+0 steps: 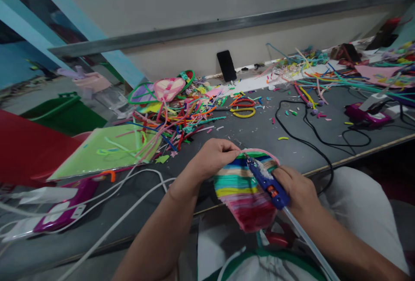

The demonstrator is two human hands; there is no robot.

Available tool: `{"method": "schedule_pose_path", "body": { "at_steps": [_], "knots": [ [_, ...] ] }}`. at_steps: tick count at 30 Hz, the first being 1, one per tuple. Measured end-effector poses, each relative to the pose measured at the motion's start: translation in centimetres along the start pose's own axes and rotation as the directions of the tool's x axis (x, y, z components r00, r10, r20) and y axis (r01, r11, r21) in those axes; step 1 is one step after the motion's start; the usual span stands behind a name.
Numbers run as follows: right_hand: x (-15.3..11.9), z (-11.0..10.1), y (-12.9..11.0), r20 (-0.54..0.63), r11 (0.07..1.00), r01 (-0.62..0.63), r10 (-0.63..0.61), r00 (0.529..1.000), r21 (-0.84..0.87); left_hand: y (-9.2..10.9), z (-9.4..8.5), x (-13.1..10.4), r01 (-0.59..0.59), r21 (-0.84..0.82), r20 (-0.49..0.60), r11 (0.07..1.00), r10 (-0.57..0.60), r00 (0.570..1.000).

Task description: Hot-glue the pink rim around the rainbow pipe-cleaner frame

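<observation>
My right hand (pixel 300 186) is wrapped round a blue hot glue gun (pixel 274 190), and a long translucent glue stick (pixel 308 240) runs out of its back end. The gun's tip points at the upper edge of a striped, pipe-cleaner-covered panel (pixel 238 190), which has bands of green, blue, yellow, pink and red and narrows towards my lap. At that edge, the closed fingers of my left hand (pixel 214 155) pinch a pink pipe cleaner (pixel 262 151) that curves along the rim. Part of the panel's right side is hidden by the gun and my right hand.
Loose pipe cleaners (pixel 181 116) heap up at left, near yellow-handled scissors (pixel 243 111) and a heart-shaped piece (pixel 168 88). A phone (pixel 226 65) leans at the back. Black cable (pixel 304 142) loops at right; white cable (pixel 129 207) crosses by a purple power strip (pixel 69 212).
</observation>
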State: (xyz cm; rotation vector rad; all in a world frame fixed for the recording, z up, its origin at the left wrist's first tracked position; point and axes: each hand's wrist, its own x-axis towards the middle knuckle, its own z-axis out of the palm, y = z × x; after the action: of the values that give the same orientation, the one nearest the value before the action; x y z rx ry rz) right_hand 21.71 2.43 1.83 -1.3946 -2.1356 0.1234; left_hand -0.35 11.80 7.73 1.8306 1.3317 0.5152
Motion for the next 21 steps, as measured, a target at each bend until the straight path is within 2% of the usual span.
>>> {"method": "schedule_pose_path", "body": {
  "at_steps": [13,21],
  "knots": [
    [-0.15,0.06,0.35,-0.082,1.0,0.023,-0.025,0.996,-0.02,0.17,-0.02,-0.08,0.021,-0.017,0.002,1.0,-0.021,1.0],
    [-0.4,0.0,0.68,-0.081,1.0,0.009,-0.01,0.997,-0.02,-0.21,0.01,-0.05,0.032,-0.053,-0.003,0.998,-0.033,0.999]
  ]
}}
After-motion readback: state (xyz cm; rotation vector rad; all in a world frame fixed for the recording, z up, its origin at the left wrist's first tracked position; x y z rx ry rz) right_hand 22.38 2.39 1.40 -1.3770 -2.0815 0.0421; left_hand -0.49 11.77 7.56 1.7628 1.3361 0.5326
